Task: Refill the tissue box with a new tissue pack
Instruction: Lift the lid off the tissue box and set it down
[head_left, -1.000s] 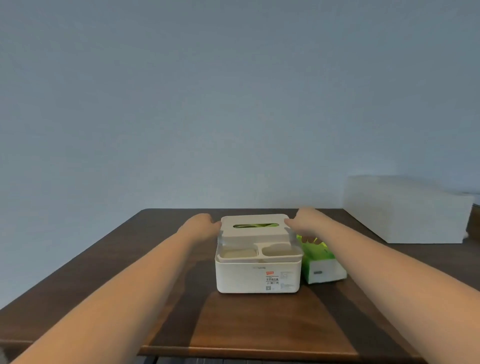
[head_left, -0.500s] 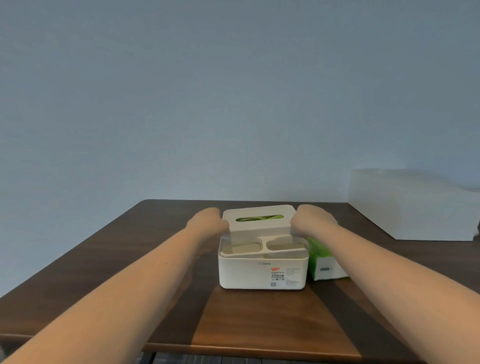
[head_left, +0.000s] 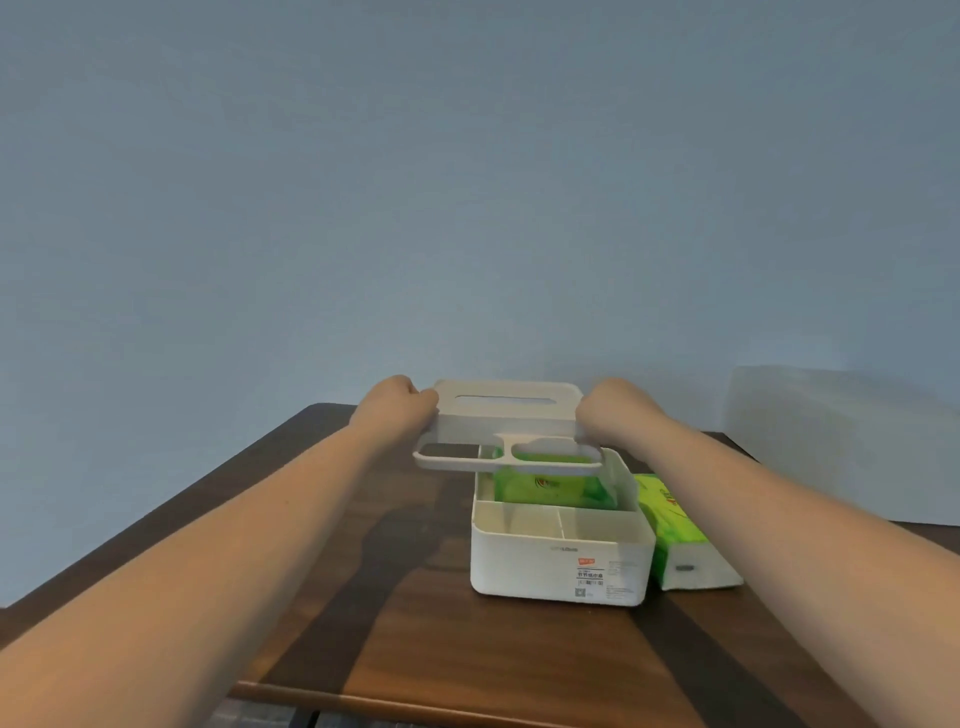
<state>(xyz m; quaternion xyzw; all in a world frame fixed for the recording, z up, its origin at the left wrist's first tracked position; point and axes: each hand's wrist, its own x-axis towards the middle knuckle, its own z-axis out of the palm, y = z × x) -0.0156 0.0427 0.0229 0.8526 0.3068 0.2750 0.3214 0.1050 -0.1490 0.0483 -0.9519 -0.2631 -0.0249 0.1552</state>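
Both bare forearms reach forward from the near edge of the dark wooden worktop (head_left: 426, 649), stretched out nearly straight and converging toward the middle. The left hand (head_left: 396, 410) is curled closed on the left end of the white lid (head_left: 506, 415), knuckles up, wrist level with the forearm. The right hand (head_left: 613, 413) is curled closed on the lid's right end in the same manner, its fingers wrapped down over the edge and out of sight. Between them the lid is lifted clear of the tissue box (head_left: 561, 566), held roughly level above the box's far-left part, with its slot on top and its two open-framed front sections jutting toward the camera.

The tissue box stands on the worktop right of centre, closer to the far edge than the near one, open on top. Its front holds shallow divided compartments; behind them, in the rear compartment, a green tissue pack (head_left: 550, 486) sits partly hidden by the raised lid. A printed label with a small orange mark is on the box's front wall. A second green tissue pack (head_left: 675, 535) lies flat on the worktop just beside the box's right wall, its white end facing the camera. A pale white block (head_left: 841, 441), blurred, sits toward the far right corner against the wall.
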